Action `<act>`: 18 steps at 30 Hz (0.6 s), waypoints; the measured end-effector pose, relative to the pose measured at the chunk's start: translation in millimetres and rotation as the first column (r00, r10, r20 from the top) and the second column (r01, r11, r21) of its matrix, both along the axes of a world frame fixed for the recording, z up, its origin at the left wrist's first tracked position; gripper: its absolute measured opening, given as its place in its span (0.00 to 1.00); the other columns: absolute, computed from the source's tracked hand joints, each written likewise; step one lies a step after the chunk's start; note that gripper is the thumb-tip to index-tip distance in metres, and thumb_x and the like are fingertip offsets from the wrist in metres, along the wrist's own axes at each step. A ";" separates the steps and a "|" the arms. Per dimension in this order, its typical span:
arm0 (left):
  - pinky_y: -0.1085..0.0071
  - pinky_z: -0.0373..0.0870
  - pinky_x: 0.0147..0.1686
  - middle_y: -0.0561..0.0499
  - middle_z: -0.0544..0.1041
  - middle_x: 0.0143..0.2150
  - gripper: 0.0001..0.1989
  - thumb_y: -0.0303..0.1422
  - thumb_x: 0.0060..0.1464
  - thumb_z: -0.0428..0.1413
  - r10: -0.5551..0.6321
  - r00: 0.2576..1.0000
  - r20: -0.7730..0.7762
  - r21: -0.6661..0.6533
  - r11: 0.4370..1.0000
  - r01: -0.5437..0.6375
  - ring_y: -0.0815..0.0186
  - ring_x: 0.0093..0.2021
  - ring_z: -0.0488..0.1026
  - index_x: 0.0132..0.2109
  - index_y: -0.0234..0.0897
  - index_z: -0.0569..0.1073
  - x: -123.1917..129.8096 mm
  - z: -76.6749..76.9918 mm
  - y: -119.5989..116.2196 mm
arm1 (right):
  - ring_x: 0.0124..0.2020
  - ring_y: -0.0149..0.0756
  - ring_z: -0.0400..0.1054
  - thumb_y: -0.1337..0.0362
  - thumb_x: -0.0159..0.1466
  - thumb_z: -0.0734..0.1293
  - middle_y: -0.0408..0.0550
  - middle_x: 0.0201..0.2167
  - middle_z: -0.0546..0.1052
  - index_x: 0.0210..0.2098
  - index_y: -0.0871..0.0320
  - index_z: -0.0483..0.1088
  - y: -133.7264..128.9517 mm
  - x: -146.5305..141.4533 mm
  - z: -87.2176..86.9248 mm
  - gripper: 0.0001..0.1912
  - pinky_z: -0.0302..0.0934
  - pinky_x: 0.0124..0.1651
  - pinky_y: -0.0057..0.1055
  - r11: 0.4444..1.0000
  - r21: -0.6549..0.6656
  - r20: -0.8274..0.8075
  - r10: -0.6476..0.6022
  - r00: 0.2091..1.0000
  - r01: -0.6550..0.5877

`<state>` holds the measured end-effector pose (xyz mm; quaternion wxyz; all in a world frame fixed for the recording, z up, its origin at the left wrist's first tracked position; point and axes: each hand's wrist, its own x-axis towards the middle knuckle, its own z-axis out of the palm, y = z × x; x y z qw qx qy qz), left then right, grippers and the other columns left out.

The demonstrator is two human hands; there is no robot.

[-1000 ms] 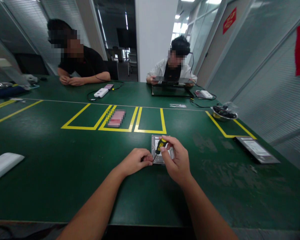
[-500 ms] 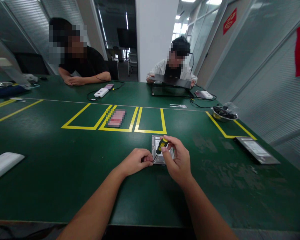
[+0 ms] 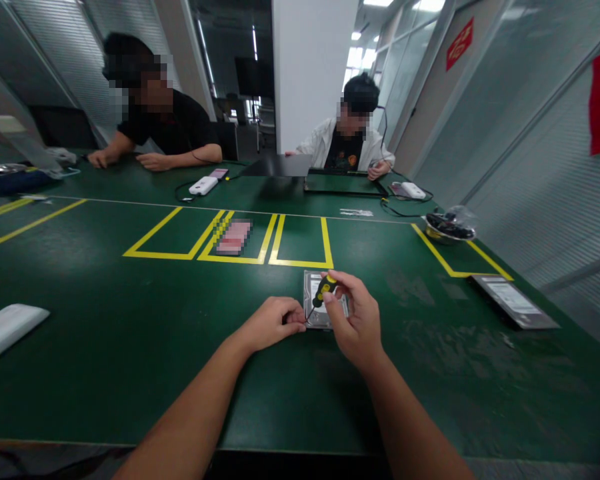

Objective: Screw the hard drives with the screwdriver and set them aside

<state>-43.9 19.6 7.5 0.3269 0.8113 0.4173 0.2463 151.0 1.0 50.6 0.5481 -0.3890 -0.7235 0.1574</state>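
Observation:
A silver hard drive point(image 3: 314, 323) lies on the green table point(image 3: 300, 400) in front of me. My right hand point(image 3: 359, 321) is closed around the yellow and black handle of a screwdriver point(image 3: 323, 293). The screwdriver leans, its thin shaft pointing down to the drive's near left corner. At that same corner rests my left hand point(image 3: 274, 323), fingers curled in and touching the drive's edge beside the tip. What the left fingertips pinch, if anything, is hidden. My right hand covers the right part of the drive.
Yellow tape outlines point(image 3: 300, 264) mark the table beyond, with a pink pixelated object point(image 3: 234, 237) in one. A silver flat device point(image 3: 517, 301) and a bowl of dark parts point(image 3: 449, 227) sit right; a white case point(image 3: 10, 330) left. Two people sit opposite, one holding a black panel point(image 3: 280, 166).
My hands, the screwdriver and the hard drive look unmoved. Across the table, one person has shifted the black panel left off a black frame; the other has parted their hands.

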 end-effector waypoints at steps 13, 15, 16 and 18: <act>0.76 0.59 0.29 0.56 0.71 0.28 0.05 0.31 0.51 0.61 0.009 1.000 0.003 0.001 1.000 -0.009 0.71 0.29 0.66 0.33 0.35 0.74 0.4 1.7 -1.0 | 0.34 0.32 0.67 0.68 0.63 0.64 0.47 0.45 0.76 0.53 0.52 0.67 0.6 0.4 0.4 0.18 0.65 0.40 0.35 1.000 -0.008 0.015 -0.003 1.000 0.003; 0.76 0.59 0.30 0.56 0.71 0.28 0.04 0.31 0.51 0.61 0.008 1.000 0.003 -0.005 1.000 -0.008 0.71 0.29 0.67 0.33 0.35 0.74 0.4 2.1 -1.2 | 0.34 0.32 0.67 0.68 0.63 0.65 0.47 0.45 0.76 0.52 0.52 0.67 0.5 0.6 0.3 0.18 0.65 0.40 0.34 1.000 -0.007 0.016 -0.003 1.000 0.003; 0.76 0.60 0.30 0.56 0.71 0.28 0.04 0.30 0.52 0.61 0.007 1.000 0.004 -0.007 1.000 -0.007 0.71 0.29 0.67 0.33 0.35 0.74 0.3 2.3 -1.4 | 0.34 0.32 0.67 0.68 0.63 0.65 0.47 0.45 0.76 0.52 0.52 0.67 0.4 0.7 0.3 0.18 0.65 0.40 0.34 1.000 -0.007 0.016 -0.002 1.000 0.002; 0.76 0.60 0.30 0.56 0.71 0.28 0.04 0.30 0.51 0.61 0.006 1.000 0.004 -0.009 1.000 -0.006 0.71 0.29 0.67 0.33 0.35 0.74 0.2 2.8 -1.6 | 0.34 0.32 0.67 0.68 0.63 0.65 0.47 0.45 0.76 0.52 0.52 0.67 0.4 0.9 0.3 0.18 0.65 0.40 0.35 1.000 -0.006 0.016 0.002 1.000 -0.002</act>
